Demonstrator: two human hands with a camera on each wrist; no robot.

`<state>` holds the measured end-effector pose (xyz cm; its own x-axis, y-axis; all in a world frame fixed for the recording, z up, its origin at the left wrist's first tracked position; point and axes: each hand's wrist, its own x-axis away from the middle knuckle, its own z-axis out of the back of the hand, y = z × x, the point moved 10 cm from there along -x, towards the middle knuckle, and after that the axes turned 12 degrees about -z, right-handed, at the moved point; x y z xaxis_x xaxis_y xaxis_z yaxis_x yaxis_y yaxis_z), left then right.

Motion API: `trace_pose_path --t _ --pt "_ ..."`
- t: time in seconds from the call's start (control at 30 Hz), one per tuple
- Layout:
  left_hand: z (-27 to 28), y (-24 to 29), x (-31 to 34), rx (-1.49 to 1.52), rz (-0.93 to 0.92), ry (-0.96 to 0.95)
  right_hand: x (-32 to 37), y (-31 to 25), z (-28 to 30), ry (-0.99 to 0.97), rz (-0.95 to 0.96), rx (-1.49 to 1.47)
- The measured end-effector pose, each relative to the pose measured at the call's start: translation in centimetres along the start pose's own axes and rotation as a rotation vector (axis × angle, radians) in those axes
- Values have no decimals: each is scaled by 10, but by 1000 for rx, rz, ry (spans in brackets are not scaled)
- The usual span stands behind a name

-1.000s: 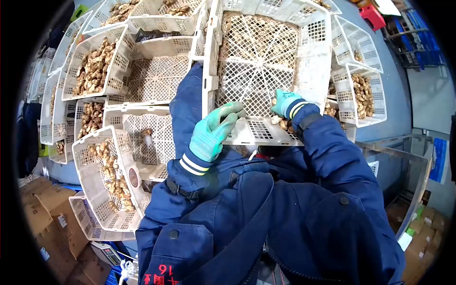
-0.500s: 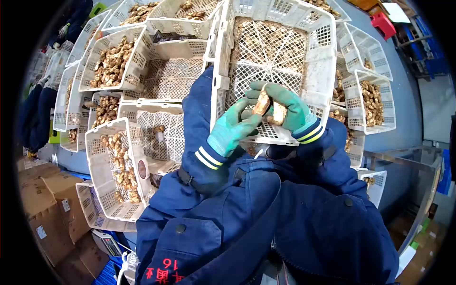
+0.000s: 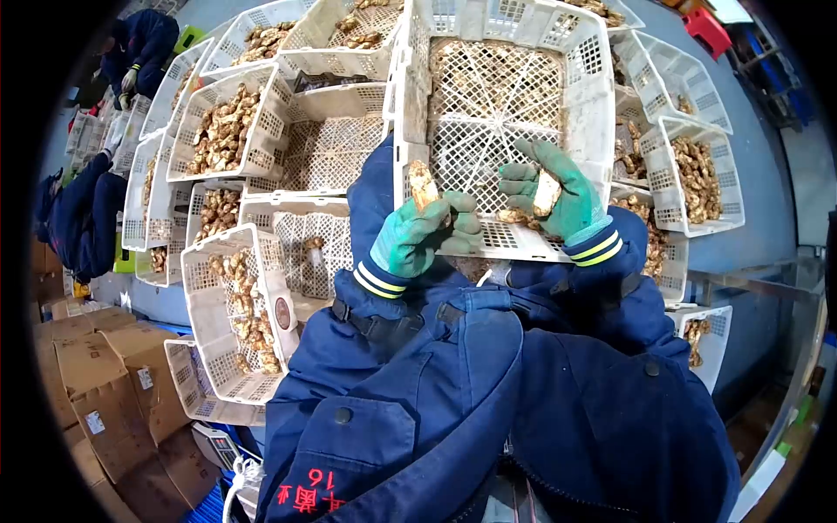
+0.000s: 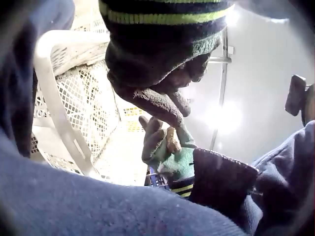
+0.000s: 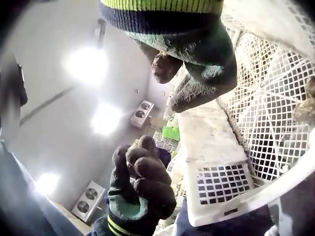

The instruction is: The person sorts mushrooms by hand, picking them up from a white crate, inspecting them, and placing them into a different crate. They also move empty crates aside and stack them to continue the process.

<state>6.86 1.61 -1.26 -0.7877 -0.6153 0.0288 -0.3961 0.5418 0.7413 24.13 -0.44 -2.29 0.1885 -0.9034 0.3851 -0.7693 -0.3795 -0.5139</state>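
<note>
My gloved left hand (image 3: 423, 234) is raised over the near left side of a white mesh crate (image 3: 404, 122). Its thumb and fingers pinch a long, knobbly, cream-and-brown mushroom (image 3: 423, 185), whose upper end points away from me. Across the crate, my gloved right hand (image 3: 571, 196) holds a second, paler mushroom (image 3: 547, 193) against its palm side, fingers partly curled; that piece also shows as a brown lump (image 5: 165, 68) in the right wrist view. Several more mushrooms (image 3: 514, 217) lie at the crate's near edge beside the right hand. The two hands are apart.
White crates with mushrooms stand on both sides, such as a left one (image 3: 228, 131), a lower left one (image 3: 248, 314) and a right one (image 3: 696, 179). Cardboard boxes (image 3: 105, 370) are stacked at lower left. Other people (image 3: 83, 213) in dark clothing are at far left.
Both hands were lower at the crate's near edge, then came together over it around the mushrooms. Now they have moved apart, with one mushroom in each hand.
</note>
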Motion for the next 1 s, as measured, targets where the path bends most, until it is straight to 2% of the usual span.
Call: trace_pose_path --t 0.07,0.1,0.13,0.2,0.23,0.27,0.33,0.4,0.43,0.53,0.6,0.63,0.67,0.73,0.8,0.87,0.93,1.0 --pt "0 10 -3 -230 -101 32 10 3 -18 -12 -50 -143" --pt "-1 17 0 -295 -70 53 11 3 -25 -27 -52 -168" --pt "8 18 -1 -430 -37 122 12 3 -30 -43 -53 -193" --pt "33 23 2 -619 -137 259 12 -2 -36 -63 -31 -176" --pt "31 27 2 -545 -138 292 11 -1 -36 -100 -54 -159" --pt "19 44 -1 -589 -216 279 9 1 -35 -139 -78 -143" --pt "-6 60 3 -510 -120 235 6 4 -27 -132 -78 -126" --pt "-3 56 4 -310 -128 185 1 4 -18 -127 -54 -117" --pt "-8 49 4 -126 -125 105 2 3 -16 -63 -37 -86" --pt "-5 34 1 295 -173 39 7 3 -25 -28 -39 -70" --pt "1 25 4 335 -168 114 5 5 -32 -96 -51 -97" --pt "-3 21 4 475 -136 49 5 6 -34 -109 -62 -100" --pt "-22 22 2 692 -83 -138 4 7 -36 -124 -73 -101" --pt "2 9 11 647 -54 176 4 5 -37 -71 -38 -29" --pt "-6 11 9 776 -77 5 10 0 -32 117 28 157" --pt "-10 13 8 765 -62 45 15 -3 -32 260 31 252" --pt "-12 16 5 658 -83 11 19 -5 -30 272 93 418" --pt "-23 25 2 593 -83 -61 18 -5 -28 198 119 482"
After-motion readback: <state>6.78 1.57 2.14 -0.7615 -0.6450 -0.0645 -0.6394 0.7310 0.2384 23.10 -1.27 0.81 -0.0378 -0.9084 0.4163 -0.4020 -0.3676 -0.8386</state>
